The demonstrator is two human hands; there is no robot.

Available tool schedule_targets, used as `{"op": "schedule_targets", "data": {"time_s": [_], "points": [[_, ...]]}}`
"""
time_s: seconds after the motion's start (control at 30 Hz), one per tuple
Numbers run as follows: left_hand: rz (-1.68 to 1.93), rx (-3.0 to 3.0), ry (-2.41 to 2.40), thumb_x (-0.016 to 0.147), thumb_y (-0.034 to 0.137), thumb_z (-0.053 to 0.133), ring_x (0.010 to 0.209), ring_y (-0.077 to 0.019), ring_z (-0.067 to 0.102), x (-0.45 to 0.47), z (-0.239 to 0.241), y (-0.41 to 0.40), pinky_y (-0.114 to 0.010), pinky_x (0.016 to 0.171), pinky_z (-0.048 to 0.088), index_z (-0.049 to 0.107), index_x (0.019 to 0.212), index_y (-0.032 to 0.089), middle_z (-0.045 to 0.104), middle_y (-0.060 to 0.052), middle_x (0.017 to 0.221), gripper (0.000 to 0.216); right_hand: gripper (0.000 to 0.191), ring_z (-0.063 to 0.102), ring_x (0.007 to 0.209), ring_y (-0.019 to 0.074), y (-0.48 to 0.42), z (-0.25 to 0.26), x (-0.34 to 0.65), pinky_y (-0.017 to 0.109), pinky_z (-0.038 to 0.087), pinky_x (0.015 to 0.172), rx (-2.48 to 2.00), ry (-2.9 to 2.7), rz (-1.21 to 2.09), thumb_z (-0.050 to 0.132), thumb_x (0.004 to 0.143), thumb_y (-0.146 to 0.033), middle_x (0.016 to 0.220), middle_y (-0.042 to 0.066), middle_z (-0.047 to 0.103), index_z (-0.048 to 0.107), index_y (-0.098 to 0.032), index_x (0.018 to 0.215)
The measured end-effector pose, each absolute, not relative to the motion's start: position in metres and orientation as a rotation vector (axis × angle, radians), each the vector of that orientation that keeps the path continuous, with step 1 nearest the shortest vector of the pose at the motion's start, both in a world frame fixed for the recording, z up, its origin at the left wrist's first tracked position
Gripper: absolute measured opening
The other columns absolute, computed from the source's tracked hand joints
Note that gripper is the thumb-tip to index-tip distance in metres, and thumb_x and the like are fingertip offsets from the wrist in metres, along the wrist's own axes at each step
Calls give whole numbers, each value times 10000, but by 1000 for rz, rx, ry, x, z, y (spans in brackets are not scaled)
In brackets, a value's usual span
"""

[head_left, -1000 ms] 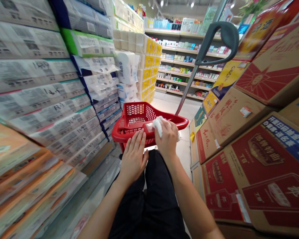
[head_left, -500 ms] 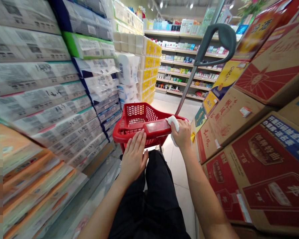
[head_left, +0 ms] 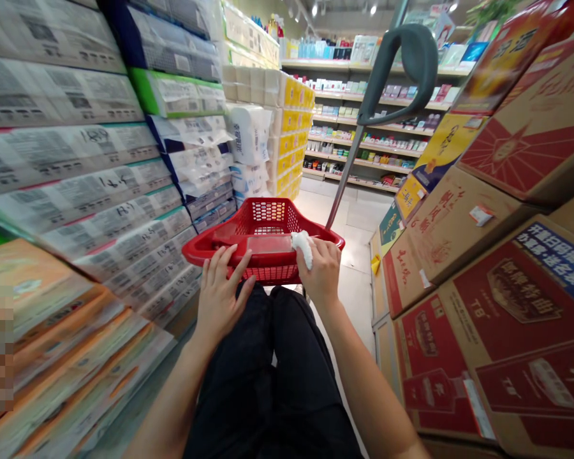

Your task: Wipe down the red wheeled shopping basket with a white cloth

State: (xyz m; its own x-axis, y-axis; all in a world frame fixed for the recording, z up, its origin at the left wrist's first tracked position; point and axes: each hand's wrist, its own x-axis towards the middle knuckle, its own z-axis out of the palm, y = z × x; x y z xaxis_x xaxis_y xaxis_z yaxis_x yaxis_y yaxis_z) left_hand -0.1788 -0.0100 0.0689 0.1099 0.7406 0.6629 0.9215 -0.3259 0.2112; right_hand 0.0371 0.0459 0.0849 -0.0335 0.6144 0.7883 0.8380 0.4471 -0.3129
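Observation:
A red plastic shopping basket (head_left: 263, 271) with perforated walls stands in front of my knees. Along its near rim runs a flat red handle panel (head_left: 269, 246). My right hand (head_left: 320, 271) presses a crumpled white cloth (head_left: 302, 247) against the right part of this rim, fingers curled round it. On the left, my left hand (head_left: 222, 290) rests its spread fingertips on the front of the rim, holding nothing. From the basket's right side a metal pole (head_left: 347, 175) rises to a grey loop handle (head_left: 433, 70), which neither hand touches.
Stacked paper packs (head_left: 124, 178) line the left side, with orange packs (head_left: 52, 344) nearer me. Cardboard cartons (head_left: 502, 306) rise on the right. Shelves of small goods (head_left: 363, 111) stand at the back, beyond pale floor tiles (head_left: 358, 207).
The basket has turned and shifted left in view, its near rim now more level. Both hands have moved left with it. My left fingers have spread apart; the cloth stays in my right hand.

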Motion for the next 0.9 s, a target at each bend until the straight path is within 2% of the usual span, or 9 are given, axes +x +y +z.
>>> {"op": "schedule_targets", "data": {"time_s": [0.1, 0.2, 0.3, 0.37, 0.47, 0.6, 0.77, 0.83, 0.9], "points": [[-1048, -2035, -1703, 953, 408, 501, 1476, -341, 249, -177, 76, -7, -603, 1180, 152, 437, 1456, 274, 364, -122, 1560, 524, 351, 518, 1051, 254, 37, 85, 22, 425, 393, 995, -1244, -1760, -270, 538, 942, -319, 1194, 85, 665, 631, -206, 1262], [-1005, -2043, -1655, 937, 399, 519, 1493, -351, 205, -164, 83, -5, -640, 1177, 60, 318, 1516, 216, 309, -150, 1591, 640, 379, 509, 1082, 261, 28, 85, 7, 440, 385, 1020, -1251, -1773, -259, 543, 942, -340, 1248, 83, 641, 609, -213, 1293], [-884, -2305, -1468, 920, 341, 508, 1494, -284, 232, -150, 85, -3, -504, 1211, 158, 213, 1550, 154, 286, -145, 1602, 720, 422, 486, 1155, 276, 19, 82, -3, 462, 363, 1068, -1236, -1791, -276, 553, 936, -340, 1341, 85, 593, 575, -215, 1338], [-893, -2373, -1405, 898, 336, 517, 1490, -274, 247, -142, 83, -2, -456, 1206, 208, 188, 1554, 123, 297, -150, 1597, 764, 453, 467, 1212, 282, 14, 77, -3, 475, 343, 1098, -1200, -1807, -309, 562, 929, -328, 1395, 80, 560, 546, -230, 1371], [-928, -2384, -1372, 908, 315, 491, 1475, -274, 279, -137, 81, -2, -457, 1201, 224, 199, 1557, 148, 332, -134, 1583, 731, 473, 465, 1260, 274, 10, 67, 14, 482, 325, 1128, -1121, -1837, -387, 572, 927, -322, 1414, 69, 554, 521, -260, 1394], [-918, -2373, -1410, 921, 289, 496, 1462, -273, 300, -138, 84, -6, -474, 1199, 229, 293, 1533, 226, 350, -89, 1580, 648, 417, 505, 1250, 272, 15, 52, 54, 492, 366, 1109, -1071, -1750, -472, 587, 923, -296, 1357, 76, 598, 570, -274, 1339], [-911, -2373, -1411, 923, 270, 502, 1456, -259, 315, -141, 87, -7, -464, 1204, 225, 336, 1514, 233, 383, -67, 1565, 614, 322, 567, 1151, 254, 36, 51, 91, 465, 478, 989, -1132, -1499, -235, 475, 975, -290, 1220, 113, 657, 633, -216, 1245], [-917, -2364, -1413, 926, 268, 494, 1464, -261, 302, -139, 86, -7, -467, 1207, 211, 323, 1519, 217, 399, -68, 1556, 619, 300, 576, 1127, 245, 38, 55, 94, 449, 486, 978, -1131, -1497, -169, 475, 978, -292, 1187, 104, 673, 658, -213, 1203], [-918, -2354, -1414, 928, 255, 482, 1473, -260, 288, -135, 86, -8, -471, 1213, 187, 302, 1526, 194, 411, -75, 1549, 627, 304, 556, 1161, 251, 33, 58, 88, 467, 465, 1011, -1136, -1511, -180, 483, 974, -285, 1240, 105, 654, 651, -217, 1218]]}}
